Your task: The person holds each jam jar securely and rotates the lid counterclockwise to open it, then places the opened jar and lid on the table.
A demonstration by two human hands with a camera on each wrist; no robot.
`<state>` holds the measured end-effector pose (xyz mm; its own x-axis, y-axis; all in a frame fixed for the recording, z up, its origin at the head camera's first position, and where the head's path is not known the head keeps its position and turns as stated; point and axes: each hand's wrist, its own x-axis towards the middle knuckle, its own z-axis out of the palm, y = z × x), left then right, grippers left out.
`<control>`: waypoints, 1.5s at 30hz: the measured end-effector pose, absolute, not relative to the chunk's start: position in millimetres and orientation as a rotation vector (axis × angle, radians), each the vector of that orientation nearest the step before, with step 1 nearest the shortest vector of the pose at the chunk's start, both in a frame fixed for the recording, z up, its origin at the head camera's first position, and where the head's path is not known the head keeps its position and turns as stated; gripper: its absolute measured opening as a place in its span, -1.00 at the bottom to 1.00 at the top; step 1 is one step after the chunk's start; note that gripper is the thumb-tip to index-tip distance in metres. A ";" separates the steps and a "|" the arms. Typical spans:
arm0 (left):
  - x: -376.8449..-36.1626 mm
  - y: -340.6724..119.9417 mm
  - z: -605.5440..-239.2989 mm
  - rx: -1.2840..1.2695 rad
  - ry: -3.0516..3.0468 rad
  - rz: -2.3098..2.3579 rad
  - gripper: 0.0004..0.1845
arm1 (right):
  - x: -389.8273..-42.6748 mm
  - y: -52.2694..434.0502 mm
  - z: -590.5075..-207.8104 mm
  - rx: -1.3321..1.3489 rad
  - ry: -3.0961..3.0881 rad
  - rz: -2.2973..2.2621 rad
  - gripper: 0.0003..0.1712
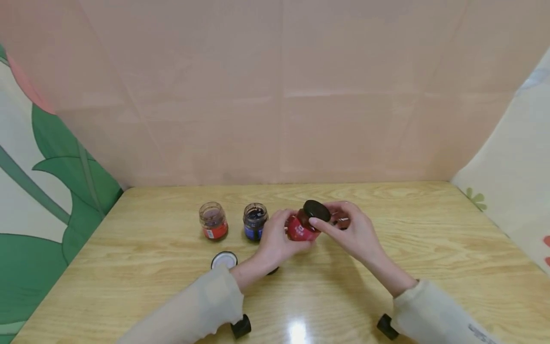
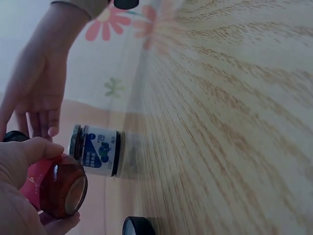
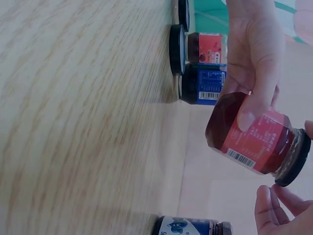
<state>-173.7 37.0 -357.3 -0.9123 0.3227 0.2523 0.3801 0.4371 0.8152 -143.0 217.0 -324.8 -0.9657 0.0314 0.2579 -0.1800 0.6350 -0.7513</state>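
My left hand (image 1: 279,234) grips a glass jar with a red label (image 3: 257,134), fingers wrapped around its body. The jar is held tilted above the table, its dark red contents showing through the glass. A black lid (image 1: 317,210) sits on its mouth. My right hand (image 1: 354,229) has its thumb at the near edge of the lid and its fingers at the far side, pinching the rim. Behind the right hand stands a lidded jar with a white and blue blueberry label (image 2: 100,149), mostly hidden in the head view.
Left of my hands stand an uncovered jar with a red label (image 1: 213,222) and an uncovered jar with a blue label (image 1: 255,222). A lid with its white inside up (image 1: 224,260) lies near the left sleeve. Another black lid (image 3: 177,49) is partly under the left wrist.
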 end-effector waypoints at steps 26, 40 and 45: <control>-164.4 31.4 -348.9 -0.638 -2.645 -1.480 -0.33 | -142.1 210.3 -323.8 -0.018 -2.575 1.372 -0.55; -169.2 23.9 -348.9 -0.639 -2.610 -1.561 -0.35 | -144.2 205.9 -325.5 0.310 -2.610 1.469 -0.32; -169.1 24.7 -347.2 -0.633 -2.596 -1.567 -0.34 | -148.8 199.5 -323.8 0.137 -2.612 1.339 -0.35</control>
